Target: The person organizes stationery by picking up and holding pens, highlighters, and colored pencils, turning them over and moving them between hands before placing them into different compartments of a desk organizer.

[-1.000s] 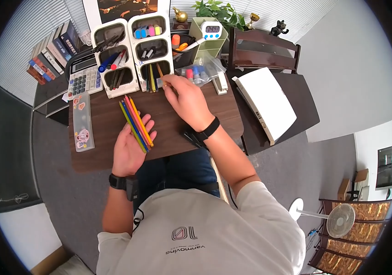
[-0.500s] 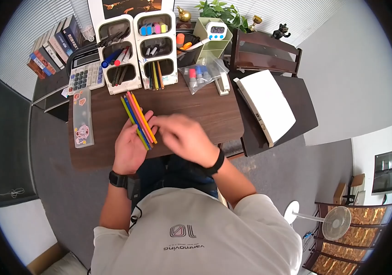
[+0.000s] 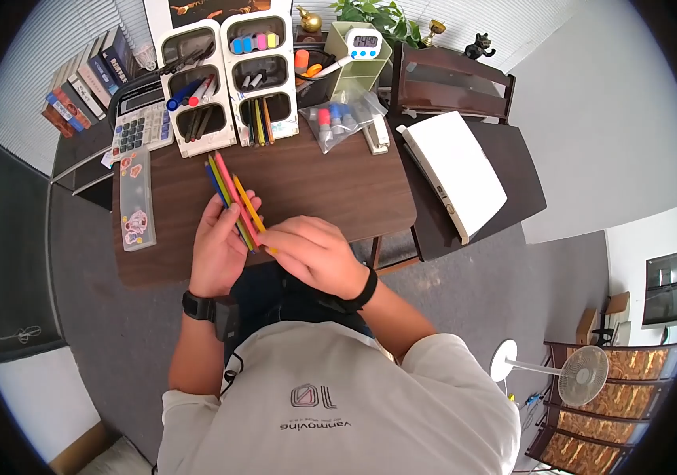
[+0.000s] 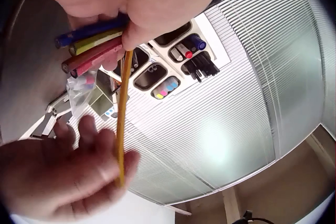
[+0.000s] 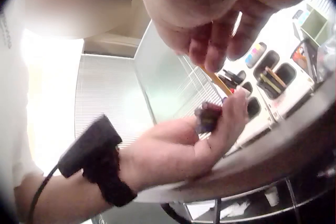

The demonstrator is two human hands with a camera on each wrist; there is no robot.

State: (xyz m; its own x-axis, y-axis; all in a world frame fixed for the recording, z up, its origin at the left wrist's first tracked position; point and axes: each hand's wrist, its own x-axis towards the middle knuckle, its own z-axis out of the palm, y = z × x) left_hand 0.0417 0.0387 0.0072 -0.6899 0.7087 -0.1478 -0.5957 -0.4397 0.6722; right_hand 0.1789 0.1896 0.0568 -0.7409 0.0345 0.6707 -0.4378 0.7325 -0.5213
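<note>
Low over the table's front edge, my left hand (image 3: 218, 247) holds several colored pencils, among them a blue pencil (image 4: 92, 31), a yellow-green pencil (image 4: 97, 42) and a pink pencil (image 3: 231, 190). My right hand (image 3: 314, 252) pinches the lower end of a yellow pencil (image 4: 123, 111), whose other end still lies at the left fingers. That yellow pencil slants apart from the bundle. Beyond both hands stands a white organizer (image 3: 237, 127) of two columns; more pencils (image 3: 259, 127) stand upright in its lower right compartment.
Markers and highlighters (image 3: 255, 42) fill other compartments. A sticker-covered pencil case (image 3: 137, 202) and a calculator (image 3: 142, 129) lie left. Toward the right are a clear bag of bottles (image 3: 342, 119), a stapler (image 3: 376, 136), a mesh pen cup (image 3: 312, 85) and a white box (image 3: 457, 174).
My right hand has drawn back from the organizer, leaving an orange-brown pencil in the lower right compartment, and now pinches the yellow pencil. In my left hand the blue pencil has shifted to the outer left.
</note>
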